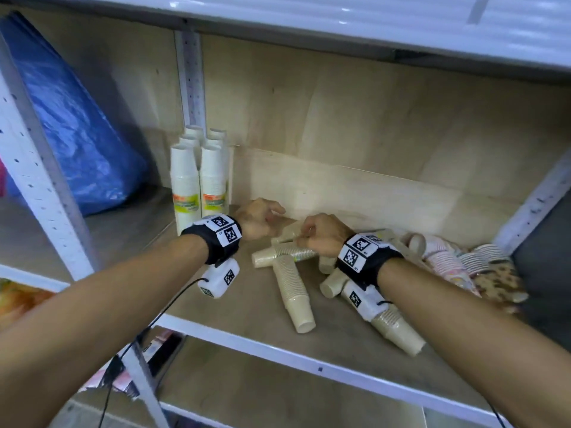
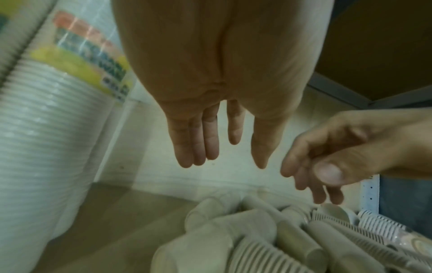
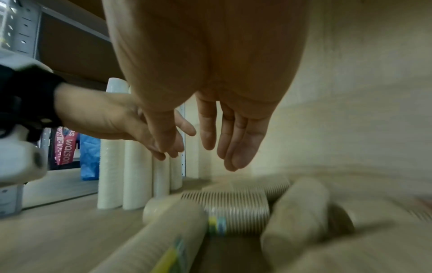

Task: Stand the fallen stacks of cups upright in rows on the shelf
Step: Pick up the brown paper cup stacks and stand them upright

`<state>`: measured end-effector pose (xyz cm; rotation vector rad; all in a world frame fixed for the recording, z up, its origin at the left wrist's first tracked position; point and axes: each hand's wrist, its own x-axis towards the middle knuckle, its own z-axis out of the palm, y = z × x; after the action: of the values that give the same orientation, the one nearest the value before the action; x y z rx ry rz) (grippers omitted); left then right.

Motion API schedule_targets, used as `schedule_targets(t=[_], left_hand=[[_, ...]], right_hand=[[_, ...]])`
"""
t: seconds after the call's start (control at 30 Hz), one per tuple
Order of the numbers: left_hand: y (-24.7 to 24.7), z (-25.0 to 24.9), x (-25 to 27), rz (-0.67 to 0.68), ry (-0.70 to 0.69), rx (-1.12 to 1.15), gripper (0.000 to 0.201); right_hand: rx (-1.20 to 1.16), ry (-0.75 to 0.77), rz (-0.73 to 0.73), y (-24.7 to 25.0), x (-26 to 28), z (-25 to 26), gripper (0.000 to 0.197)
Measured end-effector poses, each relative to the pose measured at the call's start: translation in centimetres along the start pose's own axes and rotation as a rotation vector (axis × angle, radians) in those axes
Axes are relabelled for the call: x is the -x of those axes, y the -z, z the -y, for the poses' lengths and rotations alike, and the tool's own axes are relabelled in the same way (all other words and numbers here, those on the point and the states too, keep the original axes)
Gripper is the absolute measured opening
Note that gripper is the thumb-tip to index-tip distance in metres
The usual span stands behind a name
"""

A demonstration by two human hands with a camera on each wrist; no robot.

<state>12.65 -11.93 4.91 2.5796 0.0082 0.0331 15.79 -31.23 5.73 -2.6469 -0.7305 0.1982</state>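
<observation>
Several white cup stacks (image 1: 197, 180) stand upright in rows at the back left of the shelf (image 1: 234, 307), also seen close in the left wrist view (image 2: 35, 147) and far off in the right wrist view (image 3: 131, 175). Several beige stacks (image 1: 293, 288) lie fallen and crossed in the middle (image 2: 257, 245) (image 3: 236, 208). My left hand (image 1: 262, 219) (image 2: 224, 151) hovers over their far left end, fingers straight, holding nothing. My right hand (image 1: 321, 233) (image 3: 198, 153) hovers just right of it above the pile, fingers extended and empty.
Pink patterned cup stacks (image 1: 448, 261) and a floral stack (image 1: 497, 282) lie fallen at the right end. A blue plastic bag (image 1: 77, 134) fills the bay to the left. White posts (image 1: 37, 180) (image 1: 531, 205) flank the bay, and an upper shelf (image 1: 370, 26) hangs overhead.
</observation>
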Motion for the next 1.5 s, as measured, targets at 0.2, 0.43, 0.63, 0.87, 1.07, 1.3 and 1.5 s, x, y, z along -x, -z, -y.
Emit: schedule_targets(t=[0.2,0.43,0.63,0.87,1.07,1.3,1.5], left_hand=[[-2.3,2.1,0.2,0.079,0.033,-0.054,0.062],[-4.6,4.5,0.0,0.169,0.07,0.048,0.055],[-5.6,5.2,0.0,0.183,0.031,0.077,0.057],[-5.9,5.2,-0.4,0.173,0.032,0.035,0.065],[-4.8,5.1,-0.7,0.165,0.041,-0.004,0.061],[-2.0,3.3,-1.6,0.119,0.05,-0.018,0.06],[0.8,0.4,-2.6,0.084,-0.033,-0.028,0.042]], right_hand=[[-0.064,0.014,-0.009,-3.6,3.2,-0.6,0.04],[-0.035,-0.128,0.032,-7.0,4.1,-1.2,0.068],[-0.028,-0.129,0.085,-8.3,4.8,-1.1,0.088],[-0.036,-0.139,0.134,-8.7,5.3,-0.9,0.095],[0.032,-0.157,0.148,-7.7,5.0,-0.9,0.089],[0.045,-0.141,0.178,-3.3,4.5,-1.6,0.065],[0.059,-0.102,0.102,0.6,3.5,-1.9,0.05]])
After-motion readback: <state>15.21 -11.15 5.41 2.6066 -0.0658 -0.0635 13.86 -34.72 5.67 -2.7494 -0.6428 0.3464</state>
